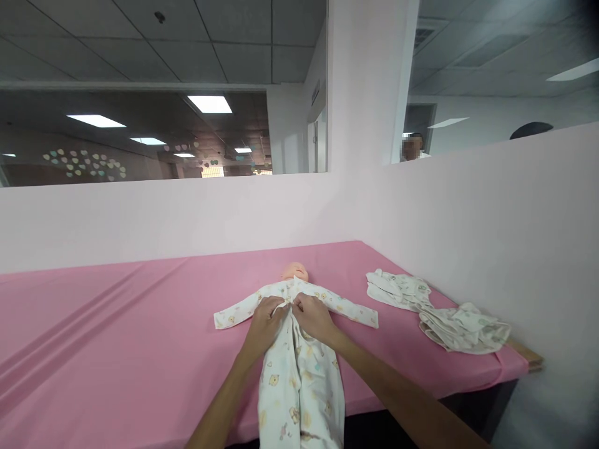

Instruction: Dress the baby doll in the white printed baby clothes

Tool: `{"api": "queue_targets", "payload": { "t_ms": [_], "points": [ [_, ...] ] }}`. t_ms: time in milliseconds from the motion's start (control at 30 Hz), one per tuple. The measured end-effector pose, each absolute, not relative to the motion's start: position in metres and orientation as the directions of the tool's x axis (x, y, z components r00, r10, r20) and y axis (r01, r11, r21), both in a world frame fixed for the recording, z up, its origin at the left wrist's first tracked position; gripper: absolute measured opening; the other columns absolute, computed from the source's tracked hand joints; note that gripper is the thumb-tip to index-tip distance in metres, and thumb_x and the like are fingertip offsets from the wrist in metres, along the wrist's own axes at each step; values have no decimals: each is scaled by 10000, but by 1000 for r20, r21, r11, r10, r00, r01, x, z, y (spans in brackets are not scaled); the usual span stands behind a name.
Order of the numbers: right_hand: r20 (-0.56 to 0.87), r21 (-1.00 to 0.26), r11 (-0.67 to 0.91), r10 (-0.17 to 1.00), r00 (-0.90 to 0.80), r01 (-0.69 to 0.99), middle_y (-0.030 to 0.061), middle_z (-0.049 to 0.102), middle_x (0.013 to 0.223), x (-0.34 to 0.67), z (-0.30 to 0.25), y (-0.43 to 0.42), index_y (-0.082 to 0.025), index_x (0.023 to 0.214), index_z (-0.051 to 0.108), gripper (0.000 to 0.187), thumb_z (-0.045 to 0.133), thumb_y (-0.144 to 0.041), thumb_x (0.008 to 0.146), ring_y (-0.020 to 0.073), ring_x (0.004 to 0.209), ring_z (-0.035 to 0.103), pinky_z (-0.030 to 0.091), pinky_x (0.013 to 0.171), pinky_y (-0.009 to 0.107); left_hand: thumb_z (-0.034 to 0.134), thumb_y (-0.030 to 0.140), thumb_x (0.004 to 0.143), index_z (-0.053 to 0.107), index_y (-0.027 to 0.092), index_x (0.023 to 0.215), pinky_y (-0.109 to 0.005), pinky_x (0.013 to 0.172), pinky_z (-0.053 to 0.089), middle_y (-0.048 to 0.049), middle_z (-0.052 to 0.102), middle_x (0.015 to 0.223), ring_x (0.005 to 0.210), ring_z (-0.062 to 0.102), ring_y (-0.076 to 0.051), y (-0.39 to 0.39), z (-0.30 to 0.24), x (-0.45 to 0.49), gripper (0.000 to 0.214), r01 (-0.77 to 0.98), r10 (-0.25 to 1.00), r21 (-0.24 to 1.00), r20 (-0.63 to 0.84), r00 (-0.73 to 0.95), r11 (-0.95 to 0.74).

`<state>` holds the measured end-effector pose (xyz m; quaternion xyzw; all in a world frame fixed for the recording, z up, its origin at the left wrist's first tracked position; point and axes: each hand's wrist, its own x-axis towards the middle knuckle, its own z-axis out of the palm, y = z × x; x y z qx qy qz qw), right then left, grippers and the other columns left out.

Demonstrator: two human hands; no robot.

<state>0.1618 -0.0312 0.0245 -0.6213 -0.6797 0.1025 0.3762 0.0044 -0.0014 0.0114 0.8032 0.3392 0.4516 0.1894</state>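
Note:
A white long-sleeved baby romper with small bear prints lies face up, its sleeves spread to both sides and its lower part hanging past the table's front edge. The head of a baby doll shows above the collar; its body is hidden by the cloth. On the chest, my left hand pinches the left edge of the front opening. My right hand pinches the right edge close beside it, fingers closed. Whatever fastener lies between the fingertips is too small to make out.
A pink sheet covers the table. Crumpled white printed baby clothes lie at the right, near a bare wooden corner. White walls with windows rise behind and to the right. A person is partly visible through the right window.

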Motion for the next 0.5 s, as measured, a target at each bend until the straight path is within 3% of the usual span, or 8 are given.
{"api": "queue_targets", "payload": {
  "t_ms": [167, 300, 400, 500],
  "points": [
    [350, -716, 103, 909, 227, 690, -19, 550, 642, 210, 30, -26, -202, 658, 472, 166, 424, -255, 808, 129, 611, 490, 303, 549, 239, 365, 434, 933, 627, 221, 902, -250, 699, 459, -5, 686, 895, 788, 609, -158, 22, 28, -29, 340, 679, 858, 595, 503, 103, -430],
    [262, -766, -86, 863, 431, 637, 6, 536, 649, 280, 11, -26, -209, 658, 441, 209, 365, -302, 829, 146, 613, 487, 330, 530, 252, 332, 355, 915, 547, 215, 771, -289, 678, 413, -37, 652, 816, 778, 590, -201, 50, 29, -79, 294, 807, 875, 557, 471, -111, -198],
    [182, -737, -237, 833, 523, 633, 13, 519, 599, 323, -17, -32, -213, 643, 441, 226, 374, -314, 834, 158, 569, 485, 330, 527, 272, 368, 320, 873, 499, 211, 682, -315, 624, 376, -77, 637, 765, 755, 593, -257, 61, 13, -108, 256, 861, 897, 508, 395, -198, -33],
    [149, -658, -349, 809, 569, 668, 49, 565, 648, 344, -39, -36, -201, 678, 501, 196, 430, -316, 819, 200, 626, 537, 359, 580, 305, 414, 248, 822, 550, 200, 705, -340, 658, 396, -96, 654, 773, 779, 615, -288, 66, -3, -118, 186, 893, 925, 449, 325, -196, 32]
  ]
}}
